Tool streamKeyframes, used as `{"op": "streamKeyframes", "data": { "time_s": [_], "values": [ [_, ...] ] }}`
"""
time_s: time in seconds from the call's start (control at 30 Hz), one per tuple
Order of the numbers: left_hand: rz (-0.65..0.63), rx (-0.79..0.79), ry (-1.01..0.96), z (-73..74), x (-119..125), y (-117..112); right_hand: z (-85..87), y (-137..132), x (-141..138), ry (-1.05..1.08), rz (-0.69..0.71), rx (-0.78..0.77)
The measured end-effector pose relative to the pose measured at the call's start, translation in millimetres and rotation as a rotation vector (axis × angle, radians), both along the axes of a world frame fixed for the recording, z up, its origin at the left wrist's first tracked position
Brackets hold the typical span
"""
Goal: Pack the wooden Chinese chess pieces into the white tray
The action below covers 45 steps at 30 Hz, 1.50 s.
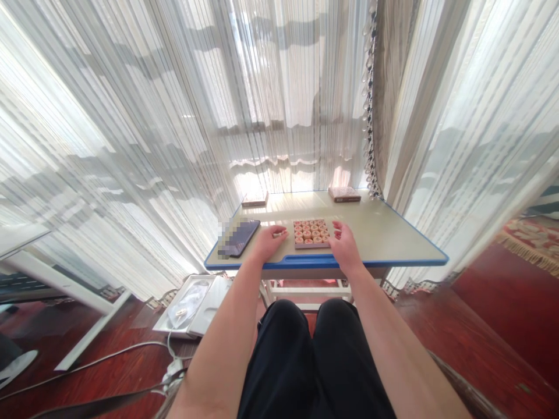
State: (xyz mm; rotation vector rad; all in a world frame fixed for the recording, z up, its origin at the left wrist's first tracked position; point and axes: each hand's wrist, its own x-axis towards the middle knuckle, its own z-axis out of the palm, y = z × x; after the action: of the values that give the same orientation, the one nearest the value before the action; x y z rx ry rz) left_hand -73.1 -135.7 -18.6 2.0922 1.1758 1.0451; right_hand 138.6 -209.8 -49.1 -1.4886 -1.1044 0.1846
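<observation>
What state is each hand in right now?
Left hand: closed, pinching a small pale piece, too small to identify.
Right hand: open, holding nothing.

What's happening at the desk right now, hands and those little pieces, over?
Left hand beside the tray, grip unclear. Right hand at its right edge, nothing visibly held. Round wooden game pieces in rows on the tray. Phone off to the left, not blocking.

The small thing (pixel 279 234) at the left hand's (pixel 269 242) fingertips is too small to tell, the phone (pixel 244 237) just left of that hand is blurred at its far end (pixelated away), and the markings on the round pieces (pixel 311 231) beside the right hand (pixel 345 247) are unreadable.
</observation>
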Motion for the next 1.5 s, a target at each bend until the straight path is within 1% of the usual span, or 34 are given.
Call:
{"op": "streamKeyframes", "data": {
  "time_s": [0.1, 0.2, 0.3, 0.37, 0.43, 0.53, 0.6, 0.7, 0.83, 0.93, 1.03, 1.17, 1.33, 1.5],
  "values": [
    [-0.004, 0.014, -0.005, -1.9, 0, 2, -0.4, -2, -1, -0.046, 0.010, 0.001],
    [0.004, 0.027, 0.010, -1.8, 0, 2, 4.1, -6, -5, -0.115, -0.001, 0.005],
    [-0.006, 0.040, 0.035, 1.3, 2, 0, 8.5, -9, -9, -0.150, -0.001, 0.008],
    [-0.016, 0.061, 0.008, 4.5, 5, -3, 9.7, -10, -10, -0.172, 0.000, 0.011],
    [-0.021, 0.120, -0.014, 7.3, 11, -7, 9.7, -10, -12, -0.197, 0.000, 0.015],
    [-0.011, 0.247, -0.010, 8.4, 23, -16, 8.6, -9, -16, -0.301, -0.039, 0.004],
    [-0.002, 0.291, -0.026, 7.2, 30, -21, 7.6, -8, -19, -0.382, -0.076, -0.014],
    [-0.042, 0.321, -0.023, 4.3, 34, -28, 6.6, -9, -22, -0.432, -0.089, -0.015],
    [-0.112, 0.303, -0.023, 2.0, 32, -32, 8.5, -13, -23, -0.485, -0.037, -0.001],
    [-0.166, 0.294, -0.033, 2.1, 31, -32, 11.4, -16, -25, -0.548, 0.025, -0.044],
    [-0.202, 0.312, 0.000, 2.5, 32, -33, 13.1, -19, -27, -0.584, 0.053, -0.062],
    [-0.231, 0.341, 0.017, 1.4, 33, -33, 12.1, -19, -26, -0.595, 0.090, -0.014],
    [-0.292, 0.298, 0.002, 0.3, 31, -33, 9.5, -15, -23, -0.573, 0.098, 0.027],
    [-0.302, 0.280, -0.003, 0.9, 31, -35, 7.9, -13, -22, -0.577, 0.126, 0.047]
  ]
}}
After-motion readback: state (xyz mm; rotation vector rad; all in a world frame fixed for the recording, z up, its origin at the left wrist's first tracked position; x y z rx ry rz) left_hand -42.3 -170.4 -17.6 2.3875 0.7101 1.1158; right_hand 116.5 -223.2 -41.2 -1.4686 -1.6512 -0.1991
